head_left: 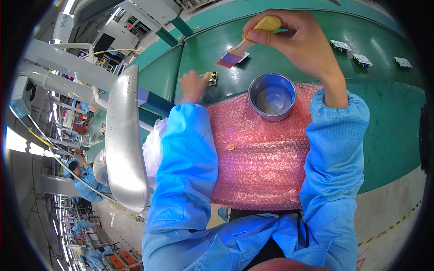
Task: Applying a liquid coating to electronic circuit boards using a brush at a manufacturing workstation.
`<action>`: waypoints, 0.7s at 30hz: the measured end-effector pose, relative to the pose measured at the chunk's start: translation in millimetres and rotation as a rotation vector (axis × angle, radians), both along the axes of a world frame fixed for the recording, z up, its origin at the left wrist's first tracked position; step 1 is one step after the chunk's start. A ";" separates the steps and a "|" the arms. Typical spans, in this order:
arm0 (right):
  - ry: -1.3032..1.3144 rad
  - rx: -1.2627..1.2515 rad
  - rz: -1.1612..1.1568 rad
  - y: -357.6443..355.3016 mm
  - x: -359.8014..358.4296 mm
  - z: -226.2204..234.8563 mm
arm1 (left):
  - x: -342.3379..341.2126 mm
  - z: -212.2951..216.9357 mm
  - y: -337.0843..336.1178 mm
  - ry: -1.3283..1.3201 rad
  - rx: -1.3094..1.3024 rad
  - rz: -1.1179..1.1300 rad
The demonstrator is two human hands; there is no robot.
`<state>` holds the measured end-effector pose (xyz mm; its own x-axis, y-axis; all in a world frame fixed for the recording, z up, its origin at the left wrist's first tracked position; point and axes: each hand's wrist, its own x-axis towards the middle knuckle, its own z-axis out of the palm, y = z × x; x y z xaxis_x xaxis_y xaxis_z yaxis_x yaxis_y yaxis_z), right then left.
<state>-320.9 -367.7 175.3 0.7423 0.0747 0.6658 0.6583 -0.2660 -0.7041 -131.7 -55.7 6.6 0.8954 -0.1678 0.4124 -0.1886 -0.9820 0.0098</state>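
Note:
My right hand (300,43) is closed around the yellow-wrapped handle of a flat brush (242,49). The bristles, reddish and purple, point down to the left above the green table. My left hand (192,86) is at the far left of the mat, its thumb side against a small circuit board (212,79); part of its grip is hidden. Between my arms a round metal pot (272,97) with clear liquid stands on pink bubble wrap (260,167). Just behind the brush tip, a small light-coloured board (244,57) lies partly covered.
Several white boards with parts, one of them a board (361,60), lie along the right of the green table (384,108). A silvery lamp-like housing (125,140) and a white plastic bag (153,147) are left of my left arm. Other people work farther left.

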 end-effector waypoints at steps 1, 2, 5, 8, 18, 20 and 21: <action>0.008 -0.058 -0.017 -7.0 2.4 -6.6 | -17.1 6.7 -19.0 0.097 -0.071 0.029; 0.004 -0.060 -0.007 -3.3 2.6 -4.3 | -16.6 4.1 -12.3 0.092 -0.074 0.039; -0.016 -0.127 -0.024 5.0 3.7 -1.6 | -16.1 -2.7 -1.6 0.261 -0.058 0.204; 0.021 -0.111 -0.024 6.6 6.6 -6.2 | -18.4 -6.4 -10.2 0.360 -0.059 0.164; 0.053 -0.234 -0.106 1.0 11.6 -10.1 | -13.5 1.4 -14.9 0.248 -0.064 0.024; 0.059 -0.251 -0.113 0.7 12.2 -10.8 | -12.9 5.4 -12.7 0.259 -0.050 -0.030; 0.065 -0.255 -0.112 1.3 12.5 -10.9 | -12.6 6.7 -10.3 0.260 -0.085 -0.049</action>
<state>-308.4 -366.3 164.4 0.7957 0.1486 0.5871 0.5707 -0.5087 -0.6447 -144.3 -66.0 13.3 0.9646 -0.1884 0.1846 -0.2164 -0.9654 0.1457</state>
